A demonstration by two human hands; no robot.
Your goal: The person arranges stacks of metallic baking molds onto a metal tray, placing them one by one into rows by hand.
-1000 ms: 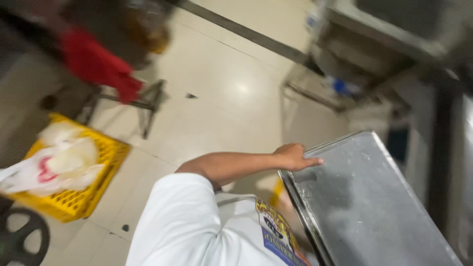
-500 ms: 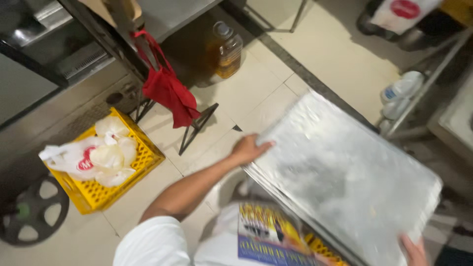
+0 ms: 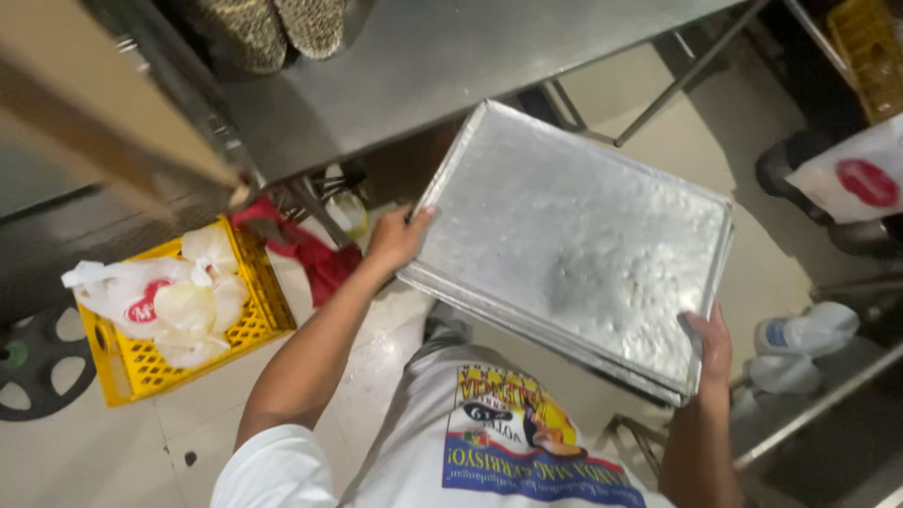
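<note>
I hold a stack of large, dull metal baking trays (image 3: 574,235) flat in front of my chest, above the floor. My left hand (image 3: 397,239) grips the trays' left edge, thumb on top. My right hand (image 3: 710,341) grips the near right corner, fingers curled over the rim. The top tray's surface is scuffed and dusted with pale residue. The trays' far edge reaches toward a stainless steel table (image 3: 414,66) ahead of me.
A yellow plastic crate (image 3: 141,362) with white plastic bags (image 3: 155,296) sits on the floor at left. A red cloth (image 3: 306,249) hangs by the table leg. A dark round wheel (image 3: 38,367) lies at far left. Plastic bottles (image 3: 800,343) rest on a low shelf at right.
The view has swung from the floor toward the steel table. The trays have come closer to the table's edge. Both hands keep their grip on the tray edges.
</note>
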